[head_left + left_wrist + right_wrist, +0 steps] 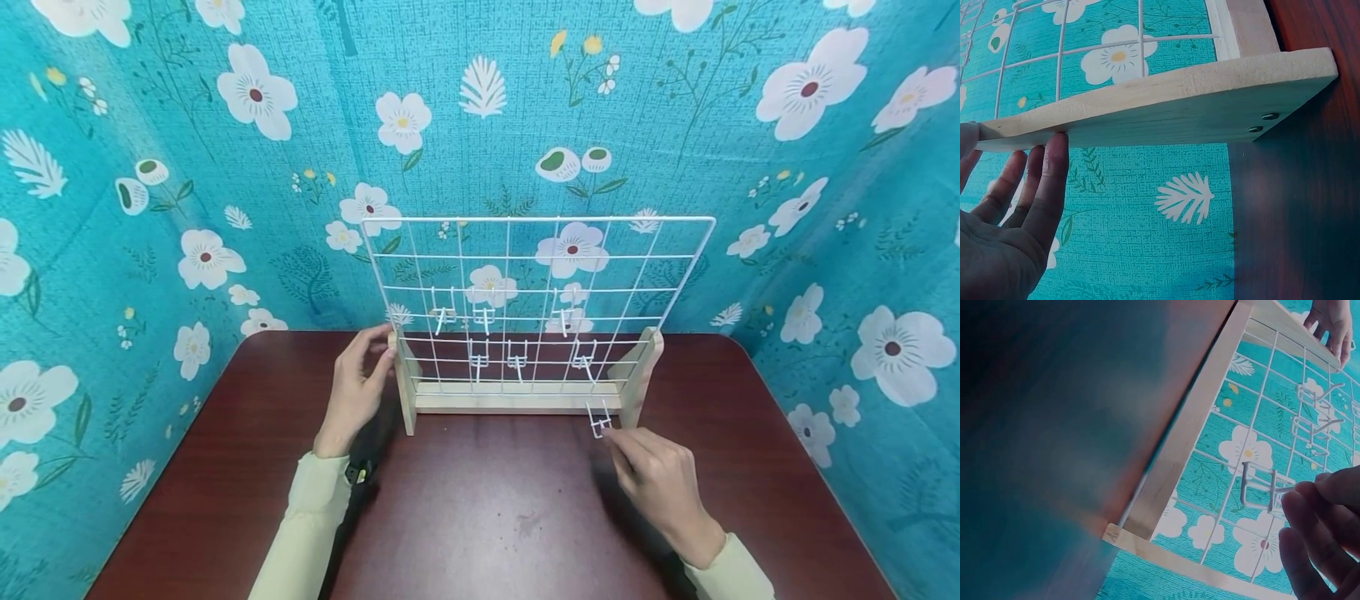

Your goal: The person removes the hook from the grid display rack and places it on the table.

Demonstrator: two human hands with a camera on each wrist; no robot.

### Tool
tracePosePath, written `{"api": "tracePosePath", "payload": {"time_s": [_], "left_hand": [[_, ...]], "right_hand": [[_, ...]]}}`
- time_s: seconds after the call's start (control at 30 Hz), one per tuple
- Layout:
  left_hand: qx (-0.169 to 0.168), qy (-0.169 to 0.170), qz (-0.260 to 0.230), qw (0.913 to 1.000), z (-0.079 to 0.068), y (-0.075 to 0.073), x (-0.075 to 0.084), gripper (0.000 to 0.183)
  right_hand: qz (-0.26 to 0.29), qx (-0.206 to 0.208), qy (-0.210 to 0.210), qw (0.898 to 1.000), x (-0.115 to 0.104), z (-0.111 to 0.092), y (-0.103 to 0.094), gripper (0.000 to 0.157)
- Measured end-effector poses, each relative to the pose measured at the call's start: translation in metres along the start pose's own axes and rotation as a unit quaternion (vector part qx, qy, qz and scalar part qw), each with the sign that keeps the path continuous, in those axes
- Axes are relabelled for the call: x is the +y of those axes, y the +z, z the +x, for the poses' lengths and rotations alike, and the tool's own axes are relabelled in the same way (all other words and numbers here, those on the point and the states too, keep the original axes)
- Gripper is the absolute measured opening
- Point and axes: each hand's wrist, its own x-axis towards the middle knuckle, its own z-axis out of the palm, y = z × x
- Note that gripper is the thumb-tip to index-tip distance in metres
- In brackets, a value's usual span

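A white wire grid rack (533,218) stands upright between two wooden side posts. My left hand (358,387) holds the left wooden post (1147,94) near its top, its fingertips against the outer face and the thumb at the edge. My right hand (662,479) pinches a white wire hook (600,423) by its prong, low before the rack's right side. In the right wrist view the hook's rectangular frame (1244,484) faces the grid, apparently apart from it. Several similar hooks hang on the grid in two rows, among them one (582,361) at the lower right.
The dark red-brown table (480,517) carries the rack near its back edge. A wooden crossbar (517,403) joins the posts at the bottom. Teal floral cloth (450,167) hangs behind and on both sides. A dark wristband (358,472) is on the left wrist.
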Motion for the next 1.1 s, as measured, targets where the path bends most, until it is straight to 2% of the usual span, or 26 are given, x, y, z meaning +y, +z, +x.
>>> {"api": "tracePosePath", "payload": {"time_s": [0.1, 0.6, 0.8, 1.1], "left_hand": [[-0.001, 0.005, -0.003, 1.0, 0.0, 0.0, -0.003, 0.033], [0.0, 0.014, 0.001, 0.9999, 0.0, -0.001, -0.002, 0.033], [0.002, 0.005, 0.007, 1.0, 0.0, 0.0, 0.0, 0.033], [0.003, 0.0, 0.015, 0.9999, 0.001, 0.001, -0.001, 0.031]], "right_hand": [[-0.008, -0.015, 0.003, 1.0, 0.001, -0.002, 0.0, 0.038], [-0.036, -0.063, 0.015, 0.997, 0.012, -0.013, 0.002, 0.012], [-0.048, -0.067, 0.001, 0.997, 0.012, -0.013, 0.002, 0.019], [-0.055, -0.104, 0.016, 0.993, 0.01, -0.015, 0.002, 0.016]]}}
